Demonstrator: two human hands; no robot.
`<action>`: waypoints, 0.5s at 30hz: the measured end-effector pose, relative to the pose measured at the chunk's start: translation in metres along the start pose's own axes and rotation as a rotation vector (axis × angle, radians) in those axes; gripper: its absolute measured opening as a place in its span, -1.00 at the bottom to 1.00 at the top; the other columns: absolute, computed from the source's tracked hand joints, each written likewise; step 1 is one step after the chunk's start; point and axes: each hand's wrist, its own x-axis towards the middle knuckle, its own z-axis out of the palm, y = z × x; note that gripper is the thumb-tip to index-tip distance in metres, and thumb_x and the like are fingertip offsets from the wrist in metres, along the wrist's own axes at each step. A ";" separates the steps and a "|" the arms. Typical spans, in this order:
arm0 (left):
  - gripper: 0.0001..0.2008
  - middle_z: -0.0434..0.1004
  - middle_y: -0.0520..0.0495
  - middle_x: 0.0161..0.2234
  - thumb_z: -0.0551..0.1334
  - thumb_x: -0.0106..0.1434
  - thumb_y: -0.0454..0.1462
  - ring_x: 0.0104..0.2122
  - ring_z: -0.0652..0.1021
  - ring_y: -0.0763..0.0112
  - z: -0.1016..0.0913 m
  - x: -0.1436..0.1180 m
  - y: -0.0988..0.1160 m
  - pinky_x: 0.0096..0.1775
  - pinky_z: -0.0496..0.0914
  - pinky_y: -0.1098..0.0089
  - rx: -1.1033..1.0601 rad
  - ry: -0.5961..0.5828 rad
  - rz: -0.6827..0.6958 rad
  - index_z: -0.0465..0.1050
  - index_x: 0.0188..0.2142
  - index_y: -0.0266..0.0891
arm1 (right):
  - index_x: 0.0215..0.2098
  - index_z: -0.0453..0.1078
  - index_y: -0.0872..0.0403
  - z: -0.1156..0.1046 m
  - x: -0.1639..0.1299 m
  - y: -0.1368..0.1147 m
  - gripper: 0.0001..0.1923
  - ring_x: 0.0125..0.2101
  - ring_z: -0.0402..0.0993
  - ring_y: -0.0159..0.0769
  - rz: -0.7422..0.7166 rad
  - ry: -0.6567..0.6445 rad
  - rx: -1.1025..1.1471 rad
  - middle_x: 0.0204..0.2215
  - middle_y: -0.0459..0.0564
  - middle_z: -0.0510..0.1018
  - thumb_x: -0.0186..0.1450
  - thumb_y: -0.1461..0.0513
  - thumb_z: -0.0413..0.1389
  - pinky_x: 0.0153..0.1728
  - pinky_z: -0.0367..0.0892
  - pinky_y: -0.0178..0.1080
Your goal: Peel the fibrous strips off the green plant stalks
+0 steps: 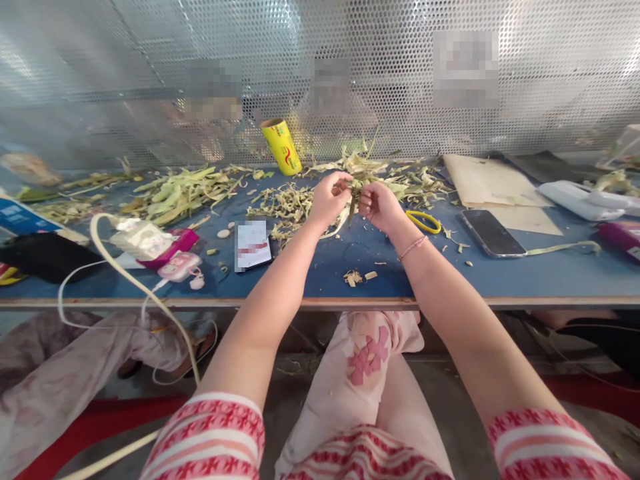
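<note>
My left hand (327, 198) and my right hand (379, 205) meet over the middle of the blue table (500, 273). Both pinch a thin green plant stalk (354, 200) held upright between them, the left at its top, the right along its side. A heap of pale green husk strips (290, 200) lies just behind and left of my hands. A few cut bits (356, 277) rest on the table in front of them.
A yellow roll (281, 147) leans at the back by the perforated metal screen (320, 67). A yellow band (423, 221), a dark phone (493, 233), brown paper (487, 181), another phone (253, 245), pink items (173, 257) and white cables (115, 267) lie around.
</note>
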 end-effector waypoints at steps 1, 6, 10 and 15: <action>-0.86 0.45 0.01 -0.37 0.31 0.11 -0.36 -0.50 0.40 0.53 -0.002 -0.001 0.001 -0.35 0.34 0.44 0.079 -0.021 0.078 0.51 -0.29 -0.18 | -0.62 -0.05 0.01 -0.002 0.000 -0.002 -0.68 -0.72 -0.08 -0.52 0.036 0.002 0.027 -0.75 -0.24 0.01 0.24 0.28 -0.04 -0.70 -0.01 -0.39; -0.92 0.53 -0.07 -0.17 0.32 0.17 -0.23 -0.17 0.52 0.34 -0.005 -0.001 0.002 -0.05 0.40 0.26 0.321 -0.139 0.354 0.52 -0.32 -0.15 | -0.61 -0.14 -0.01 -0.011 -0.001 -0.011 -0.68 -0.73 -0.20 -0.51 0.179 0.001 0.069 -0.78 -0.25 -0.07 0.21 0.28 -0.07 -0.75 -0.12 -0.38; -0.96 0.59 -0.06 -0.27 0.29 0.20 -0.27 -0.15 0.53 0.35 -0.001 -0.001 -0.003 0.03 0.35 0.26 0.338 -0.172 0.380 0.54 -0.36 -0.17 | -0.62 -0.13 -0.01 -0.014 0.001 -0.014 -0.68 -0.74 -0.23 -0.51 0.235 -0.004 0.017 -0.79 -0.26 -0.09 0.20 0.27 -0.06 -0.76 -0.14 -0.38; -0.91 0.55 -0.02 -0.41 0.28 0.18 -0.33 -0.34 0.52 0.43 0.002 -0.002 -0.005 -0.20 0.37 0.41 0.253 -0.072 0.233 0.52 -0.46 -0.20 | -0.63 0.05 0.02 -0.018 0.006 -0.006 -0.63 -0.70 -0.03 -0.50 -0.095 0.097 -0.317 -0.73 -0.22 0.08 0.28 0.15 0.05 -0.68 -0.04 -0.37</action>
